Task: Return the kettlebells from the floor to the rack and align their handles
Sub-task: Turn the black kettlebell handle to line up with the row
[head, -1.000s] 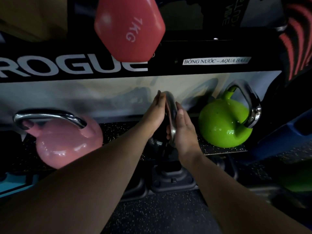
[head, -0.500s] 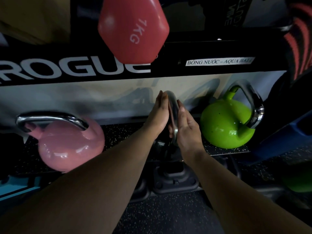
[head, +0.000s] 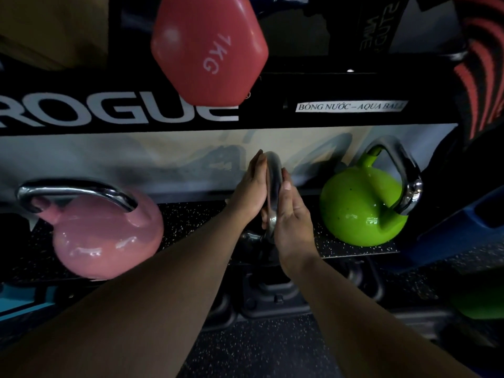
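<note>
Fingers of the left hand and right hand lie straight, sandwiching the chrome handle of a dark kettlebell at the middle of the shelf. Without a grip, the slick handle could slip, leaving it crooked.

Head view — close, looking down at rack

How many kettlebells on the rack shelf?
3: pink kettlebell left, dark kettlebell middle, its handle between left hand and right hand, green kettlebell right. Others may be hidden in the dark below.
</note>
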Action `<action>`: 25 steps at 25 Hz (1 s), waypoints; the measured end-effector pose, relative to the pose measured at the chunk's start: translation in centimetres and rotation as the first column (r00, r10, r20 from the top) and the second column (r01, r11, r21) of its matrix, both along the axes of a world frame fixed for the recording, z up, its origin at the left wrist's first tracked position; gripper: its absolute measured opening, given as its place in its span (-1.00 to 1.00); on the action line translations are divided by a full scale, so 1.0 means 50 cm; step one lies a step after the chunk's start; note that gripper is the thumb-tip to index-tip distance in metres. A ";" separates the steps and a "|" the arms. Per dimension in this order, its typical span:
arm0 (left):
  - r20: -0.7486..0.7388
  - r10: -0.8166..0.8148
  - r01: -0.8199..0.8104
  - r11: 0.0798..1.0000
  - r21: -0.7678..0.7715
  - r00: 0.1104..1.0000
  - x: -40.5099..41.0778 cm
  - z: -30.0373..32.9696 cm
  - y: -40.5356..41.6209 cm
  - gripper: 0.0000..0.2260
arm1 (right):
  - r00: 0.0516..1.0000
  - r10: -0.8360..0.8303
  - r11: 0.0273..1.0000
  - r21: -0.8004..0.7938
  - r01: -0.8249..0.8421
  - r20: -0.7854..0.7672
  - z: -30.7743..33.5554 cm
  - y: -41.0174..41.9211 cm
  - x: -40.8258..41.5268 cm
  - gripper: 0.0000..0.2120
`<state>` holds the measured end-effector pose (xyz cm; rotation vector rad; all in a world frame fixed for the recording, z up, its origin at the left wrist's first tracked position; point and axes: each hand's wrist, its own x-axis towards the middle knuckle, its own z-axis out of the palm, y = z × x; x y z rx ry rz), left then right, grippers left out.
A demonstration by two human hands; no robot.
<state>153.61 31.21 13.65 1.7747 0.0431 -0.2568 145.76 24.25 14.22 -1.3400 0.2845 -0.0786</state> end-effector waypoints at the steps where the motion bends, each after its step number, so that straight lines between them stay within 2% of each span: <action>1: -0.015 -0.004 0.005 1.000 0.026 1.000 -0.002 0.002 0.002 -0.49 | 1.000 0.000 1.000 -0.015 0.000 0.011 -0.001 0.001 0.000 -0.62; 4: -0.088 -0.011 0.019 0.996 0.090 0.996 -0.010 0.010 0.001 -0.48 | 0.999 0.005 1.000 -0.014 -0.004 0.034 0.008 -0.003 -0.002 -0.60; 7: -0.086 -0.021 0.029 0.996 0.084 0.996 -0.017 0.021 0.001 -0.48 | 0.998 0.046 0.999 0.000 -0.046 0.034 0.012 -0.003 -0.002 -0.61; 10: -0.123 -0.009 0.022 0.994 0.104 0.992 -0.015 0.017 0.001 -0.40 | 0.998 0.039 0.999 0.010 -0.039 0.046 0.006 -0.003 0.001 -0.61; 16: -0.068 -0.005 0.011 0.996 0.093 0.998 -0.015 0.013 -0.003 -0.52 | 0.998 0.053 0.998 0.017 -0.054 0.042 0.004 -0.011 0.006 -0.62; 25: -0.041 -0.024 0.027 0.997 0.075 0.999 -0.004 -0.001 0.005 -0.49 | 0.995 0.085 0.988 -0.135 -0.078 0.045 0.005 -0.019 0.003 -0.61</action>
